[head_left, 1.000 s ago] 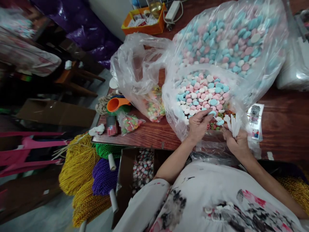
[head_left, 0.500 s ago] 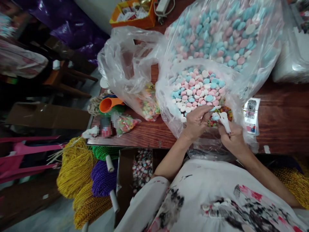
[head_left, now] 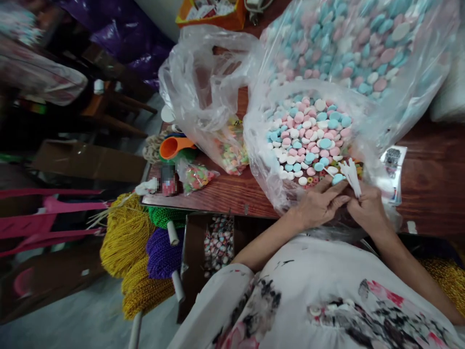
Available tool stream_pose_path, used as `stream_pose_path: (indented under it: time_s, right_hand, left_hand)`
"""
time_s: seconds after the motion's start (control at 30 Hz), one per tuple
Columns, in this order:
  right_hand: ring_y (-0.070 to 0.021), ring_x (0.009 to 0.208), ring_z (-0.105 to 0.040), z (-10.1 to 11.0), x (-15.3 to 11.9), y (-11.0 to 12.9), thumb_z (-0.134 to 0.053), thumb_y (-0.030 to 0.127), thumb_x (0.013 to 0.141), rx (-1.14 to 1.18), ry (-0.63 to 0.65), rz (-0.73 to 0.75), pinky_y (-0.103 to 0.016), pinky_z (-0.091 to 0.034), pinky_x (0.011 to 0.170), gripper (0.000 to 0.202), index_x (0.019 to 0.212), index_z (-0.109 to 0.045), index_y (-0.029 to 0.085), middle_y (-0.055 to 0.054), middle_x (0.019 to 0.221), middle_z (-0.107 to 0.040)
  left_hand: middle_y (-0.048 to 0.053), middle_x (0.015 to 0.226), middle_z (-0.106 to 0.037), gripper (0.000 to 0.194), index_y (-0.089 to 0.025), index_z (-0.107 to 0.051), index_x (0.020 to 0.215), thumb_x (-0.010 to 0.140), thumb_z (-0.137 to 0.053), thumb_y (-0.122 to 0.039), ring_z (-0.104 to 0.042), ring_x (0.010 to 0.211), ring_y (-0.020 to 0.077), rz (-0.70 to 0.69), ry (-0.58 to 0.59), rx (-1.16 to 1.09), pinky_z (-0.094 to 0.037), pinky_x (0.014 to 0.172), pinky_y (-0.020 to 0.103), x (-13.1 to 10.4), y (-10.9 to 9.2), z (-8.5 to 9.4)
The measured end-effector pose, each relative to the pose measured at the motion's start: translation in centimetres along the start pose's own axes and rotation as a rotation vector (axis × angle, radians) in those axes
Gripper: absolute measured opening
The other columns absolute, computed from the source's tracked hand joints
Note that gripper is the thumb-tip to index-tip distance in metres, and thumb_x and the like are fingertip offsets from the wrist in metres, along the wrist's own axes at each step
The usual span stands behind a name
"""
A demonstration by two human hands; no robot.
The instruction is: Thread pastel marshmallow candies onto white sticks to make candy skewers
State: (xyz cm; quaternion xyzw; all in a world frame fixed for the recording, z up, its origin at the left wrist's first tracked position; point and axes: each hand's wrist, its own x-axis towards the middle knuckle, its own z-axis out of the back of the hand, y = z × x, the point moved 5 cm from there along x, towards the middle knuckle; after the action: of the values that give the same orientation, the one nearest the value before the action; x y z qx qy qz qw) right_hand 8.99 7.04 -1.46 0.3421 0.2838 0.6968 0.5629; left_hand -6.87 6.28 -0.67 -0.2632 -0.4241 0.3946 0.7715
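Observation:
My right hand (head_left: 368,206) is closed on several thin white sticks (head_left: 351,175) that point up and left. Close beside it, my left hand (head_left: 319,206) has its fingers bent at a blue disc (head_left: 338,179); whether it grips the disc cannot be made out. Both hands are at the near edge of an open clear plastic bag (head_left: 256,145) filled with pink, white and blue discs (head_left: 308,131). Small red, green and yellow pieces (head_left: 358,168) lie in the bag beyond the sticks.
A larger bag of discs (head_left: 337,43) stands behind. To the left are a crumpled bag (head_left: 203,92), an orange scoop (head_left: 170,147) and a small candy bag (head_left: 196,177). Printed cards (head_left: 395,167) lie right. Yellow cord bundles (head_left: 125,237) are below the table edge.
The view has shifted, so the table items appear further right. My hands have moved nearer the bag's front edge, and the white sticks now fan out more. The left fingers now reach a blue disc.

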Motion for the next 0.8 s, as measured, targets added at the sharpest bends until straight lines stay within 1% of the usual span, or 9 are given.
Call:
stream_pose_path:
  time_s: [0.1, 0.13, 0.17, 0.3, 0.43, 0.57, 0.7, 0.77, 0.8]
  right_hand:
    - [-0.0223, 0.060, -0.058, 0.6, 0.2, -1.5, -0.057, 0.026, 0.086, -0.074, 0.059, -0.026, -0.034, -0.044, 0.057, 0.013, 0.079, -0.068, 0.022, -0.005, 0.064, -0.064]
    - [-0.0223, 0.060, -0.059, 0.7, 0.2, -1.8, -0.057, 0.028, 0.088, -0.076, 0.066, -0.033, -0.034, -0.045, 0.058, 0.015, 0.080, -0.068, 0.022, -0.005, 0.065, -0.065]
    - [-0.0220, 0.060, -0.059, 0.8, 0.2, -1.9, -0.057, 0.030, 0.090, -0.070, 0.072, -0.038, -0.034, -0.045, 0.058, 0.017, 0.080, -0.069, 0.022, -0.004, 0.065, -0.065]
    - [-0.0203, 0.058, -0.055, 0.6, 0.3, -1.8, -0.058, 0.032, 0.091, -0.032, 0.069, -0.053, -0.033, -0.043, 0.057, 0.019, 0.079, -0.070, 0.022, -0.003, 0.063, -0.064]
    - [-0.0193, 0.056, -0.054, 0.7, 0.3, -2.0, -0.057, 0.033, 0.090, -0.009, 0.049, -0.063, -0.032, -0.041, 0.056, 0.024, 0.070, -0.065, 0.022, -0.003, 0.060, -0.061]
    - [-0.0169, 0.054, -0.052, 0.8, -0.3, -1.6, -0.058, 0.030, 0.091, 0.010, 0.024, -0.025, -0.030, -0.039, 0.053, 0.030, 0.062, -0.056, 0.023, 0.000, 0.058, -0.058]
    - [-0.0155, 0.050, -0.051, 0.5, -0.9, -0.5, -0.058, 0.026, 0.092, 0.029, 0.029, 0.073, -0.029, -0.041, 0.053, 0.019, 0.075, -0.065, 0.021, 0.002, 0.057, -0.057]
    - [-0.0157, 0.051, -0.054, 0.2, -1.1, 0.1, -0.056, 0.021, 0.091, 0.027, 0.037, 0.134, -0.029, -0.043, 0.055, 0.016, 0.081, -0.069, 0.021, 0.001, 0.059, -0.059]
    - [-0.0159, 0.052, -0.055, 0.1, -1.2, 0.5, -0.055, 0.019, 0.091, 0.030, 0.037, 0.167, -0.028, -0.043, 0.055, 0.017, 0.082, -0.069, 0.021, 0.001, 0.060, -0.061]
  left_hand:
    - [0.014, 0.125, -0.071, 0.038, -0.019, -0.064, 0.135, 0.101, -0.047, -0.023, -0.068, 0.116, 0.0215, 0.056, -0.069, 0.171, -0.057, 0.099, 0.037, -0.5, 1.7, 2.7]
    - [0.013, 0.120, -0.071, 0.035, -0.019, -0.066, 0.130, 0.101, -0.047, -0.021, -0.068, 0.112, 0.0202, 0.105, -0.096, 0.218, -0.057, 0.096, 0.035, -0.4, 2.4, 3.6]
    - [0.012, 0.113, -0.072, 0.031, -0.018, -0.070, 0.122, 0.100, -0.049, -0.020, -0.068, 0.105, 0.0195, 0.138, -0.067, 0.255, -0.057, 0.093, 0.034, -0.4, 3.1, 4.2]
    - [0.010, 0.104, -0.069, 0.017, -0.018, -0.074, 0.100, 0.094, -0.059, -0.019, -0.061, 0.099, 0.0229, 0.227, 0.197, 0.436, -0.053, 0.093, 0.039, -0.3, 4.8, 4.4]
    - [0.011, 0.110, -0.064, 0.016, -0.017, -0.074, 0.100, 0.093, -0.061, -0.023, -0.055, 0.105, 0.0267, 0.322, 0.252, 0.590, -0.051, 0.096, 0.044, -0.3, 5.2, 5.2]
    - [0.013, 0.117, -0.061, 0.017, -0.014, -0.072, 0.103, 0.093, -0.061, -0.021, -0.053, 0.108, 0.0273, 0.294, 0.321, 0.636, -0.050, 0.098, 0.043, -0.6, 4.4, 4.9]
    - [0.013, 0.117, -0.064, 0.019, -0.015, -0.071, 0.104, 0.097, -0.054, -0.020, -0.052, 0.111, 0.0272, 0.258, 0.289, 0.689, -0.049, 0.097, 0.043, -1.6, 3.6, 4.1]
    - [0.014, 0.118, -0.067, 0.019, -0.017, -0.072, 0.102, 0.099, -0.054, -0.023, -0.053, 0.113, 0.0280, 0.280, 0.194, 0.629, -0.048, 0.097, 0.045, -1.8, 3.6, 4.2]
    - [0.013, 0.116, -0.069, 0.018, -0.018, -0.072, 0.100, 0.098, -0.056, -0.025, -0.055, 0.113, 0.0276, 0.302, 0.124, 0.532, -0.048, 0.097, 0.046, -1.7, 3.6, 4.4]
